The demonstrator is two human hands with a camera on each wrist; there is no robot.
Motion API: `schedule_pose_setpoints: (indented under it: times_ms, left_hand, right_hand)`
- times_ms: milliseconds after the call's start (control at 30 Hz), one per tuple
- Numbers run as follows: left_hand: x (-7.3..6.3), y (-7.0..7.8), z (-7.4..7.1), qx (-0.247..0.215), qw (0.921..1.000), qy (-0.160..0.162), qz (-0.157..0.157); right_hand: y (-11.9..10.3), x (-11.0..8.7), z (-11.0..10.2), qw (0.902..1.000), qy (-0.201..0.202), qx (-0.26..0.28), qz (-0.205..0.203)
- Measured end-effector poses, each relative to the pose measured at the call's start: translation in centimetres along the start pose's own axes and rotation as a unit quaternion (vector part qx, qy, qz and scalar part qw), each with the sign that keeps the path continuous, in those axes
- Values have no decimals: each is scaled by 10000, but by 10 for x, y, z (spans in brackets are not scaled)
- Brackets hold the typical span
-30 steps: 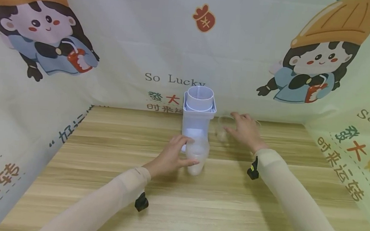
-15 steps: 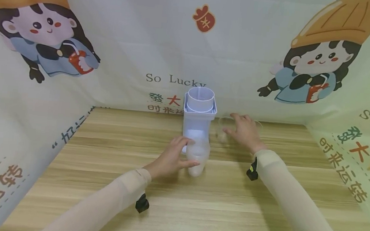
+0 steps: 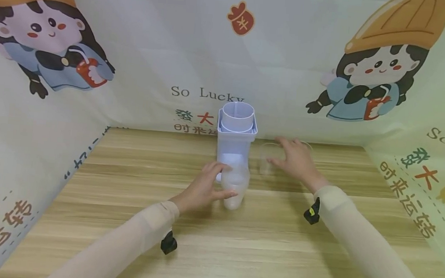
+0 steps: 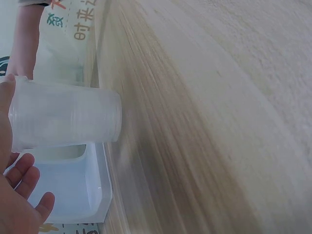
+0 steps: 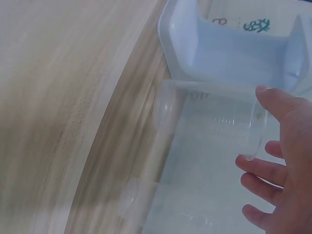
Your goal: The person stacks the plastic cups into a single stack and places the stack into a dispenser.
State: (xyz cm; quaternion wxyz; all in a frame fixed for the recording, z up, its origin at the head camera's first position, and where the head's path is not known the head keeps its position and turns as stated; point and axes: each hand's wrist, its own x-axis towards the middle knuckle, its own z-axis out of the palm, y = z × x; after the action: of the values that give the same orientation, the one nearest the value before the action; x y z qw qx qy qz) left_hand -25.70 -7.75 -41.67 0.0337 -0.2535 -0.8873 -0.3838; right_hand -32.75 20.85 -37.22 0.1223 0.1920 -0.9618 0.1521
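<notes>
In the head view my left hand (image 3: 204, 188) grips a frosted plastic cup (image 3: 236, 180) from the left, near its rim. The cup stands in front of a pale lavender plastic dispenser (image 3: 234, 144) with a round tube on top. Farther right, my right hand (image 3: 298, 161) spans the rim of a clear plastic cup (image 3: 265, 162). The right wrist view shows that clear cup (image 5: 209, 117) standing on the table, thumb and fingertips at opposite sides of its rim. From the left wrist, the frosted cup (image 4: 68, 117) appears sideways, its base near the tabletop.
A second clear cup (image 5: 129, 200) stands beside the one at my right hand. Behind the wooden tabletop (image 3: 212, 253) hangs a printed cloth (image 3: 154, 53), which also covers both sides. The dispenser stands close to the back cloth.
The right wrist has shifted slightly to the right, its fingers still at the clear cup's rim. My left hand and the frosted cup keep their place; the head view tilts a little.
</notes>
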Motion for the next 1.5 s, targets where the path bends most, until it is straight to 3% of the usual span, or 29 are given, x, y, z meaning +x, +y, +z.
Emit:
schedule_pose_setpoints:
  times_ms: [400, 700, 1200, 1500]
  left_hand:
    - [0, -1, 0, -35, 9999, -74, -126]
    - [1, 0, 1, -25, 10000, -64, -52]
    - [1, 3, -1, -44, 10000, -52, -51]
    - [1, 3, -2, -45, 9999, -74, -90]
  right_hand:
    - [-11, -27, -16, 9997, -74, 161, -181]
    - [-25, -41, -33, 9992, 2, 220, -348]
    - [-53, -40, -77, 9968, 423, 63, -671]
    - [-72, -34, -92, 9930, 696, 295, -909]
